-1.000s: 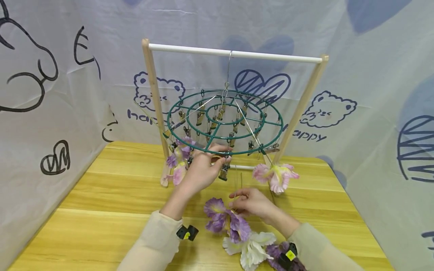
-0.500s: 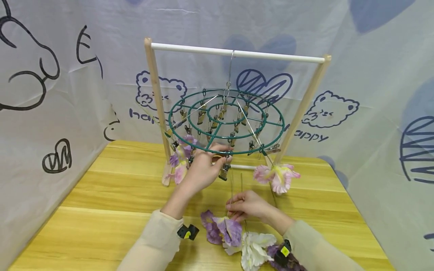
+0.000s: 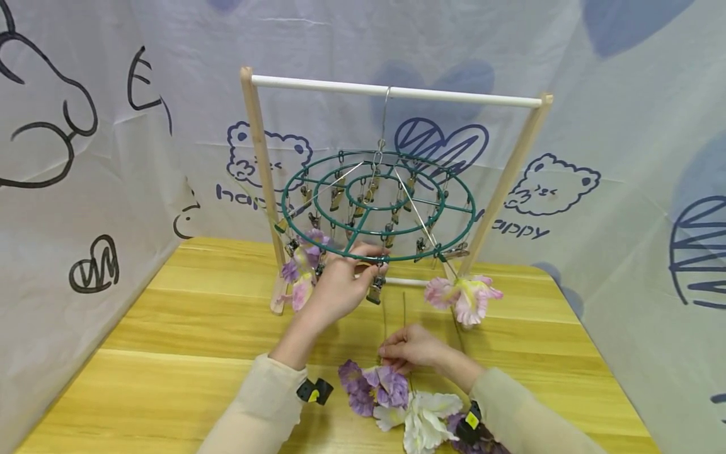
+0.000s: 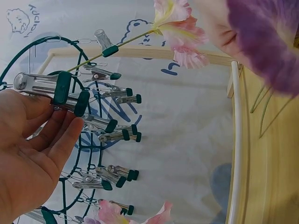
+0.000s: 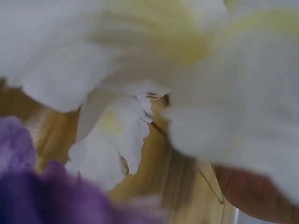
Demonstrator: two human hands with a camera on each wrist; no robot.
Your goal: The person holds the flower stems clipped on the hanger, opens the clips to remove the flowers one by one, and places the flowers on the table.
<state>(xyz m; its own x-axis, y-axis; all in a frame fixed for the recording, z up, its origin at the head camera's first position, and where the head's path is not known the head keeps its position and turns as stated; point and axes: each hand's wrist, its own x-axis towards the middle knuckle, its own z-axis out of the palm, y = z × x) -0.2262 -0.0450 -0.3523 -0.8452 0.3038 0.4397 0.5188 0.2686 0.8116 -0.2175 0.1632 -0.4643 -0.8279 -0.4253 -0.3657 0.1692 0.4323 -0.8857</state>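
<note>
A green round clip hanger (image 3: 368,230) hangs from a white rail. At its front edge my left hand (image 3: 334,287) holds a metal clip (image 3: 374,290); the left wrist view shows the clip's green tips (image 4: 70,95) pointing away from the fingers. Lower and to the right, my right hand (image 3: 416,349) pinches the stem (image 3: 384,325) of a purple artificial flower (image 3: 371,386) just behind its bloom. That stem points up toward the held clip. A white flower (image 3: 425,419) lies beside it and fills much of the right wrist view, hiding most of the right hand.
A pink flower (image 3: 467,297) hangs from the hanger's right side, and purple and pink flowers (image 3: 303,260) from its left. Wooden posts (image 3: 505,189) flank the hanger. A dark purple flower (image 3: 484,441) lies under the right wrist. Several other clips dangle from the rings.
My right hand has moved slightly down and left with the purple flower, whose bloom has turned and dropped lower. The left hand has stayed at the same clip.
</note>
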